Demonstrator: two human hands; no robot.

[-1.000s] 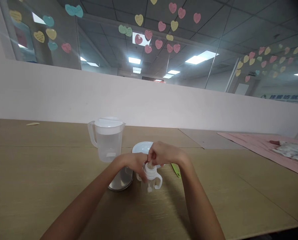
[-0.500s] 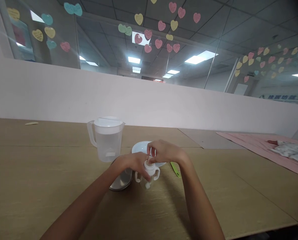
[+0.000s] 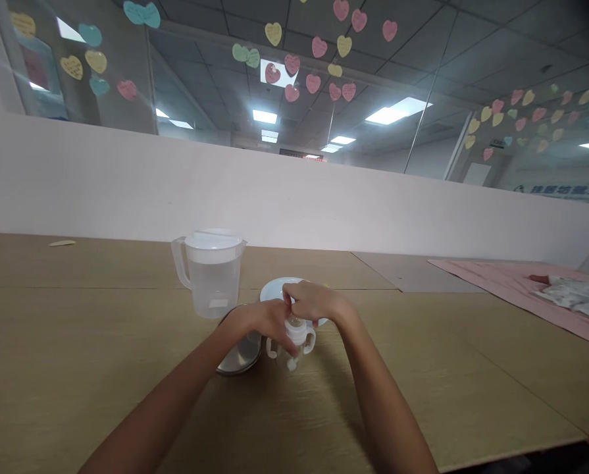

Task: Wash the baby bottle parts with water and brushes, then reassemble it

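Observation:
A clear baby bottle (image 3: 297, 334) with a white collar and two white side handles stands upright in front of me. My left hand (image 3: 277, 322) grips it from the left, thumb across its front near the collar. Over the far side of the bottle's top is my right hand (image 3: 310, 301), its fingers curled down close to my left fingers. What those fingertips hold, if anything, is hidden. Behind both hands lies a pale plate (image 3: 273, 288), partly covered. A round metal dish (image 3: 239, 357) sits left of the bottle, under my left wrist.
A translucent lidded pitcher (image 3: 214, 280) stands at the back left, its handle to the left. Farther left lies a thin beige piece (image 3: 62, 243). On the right is a pink cloth (image 3: 514, 283) with a patterned cloth (image 3: 578, 297) on it. A white wall (image 3: 294, 204) closes off the table's back.
My right hand has shifted left at the bottle's top, and its forearm now hides the green utensil seen before. My left hand and the bottle have stayed in place.

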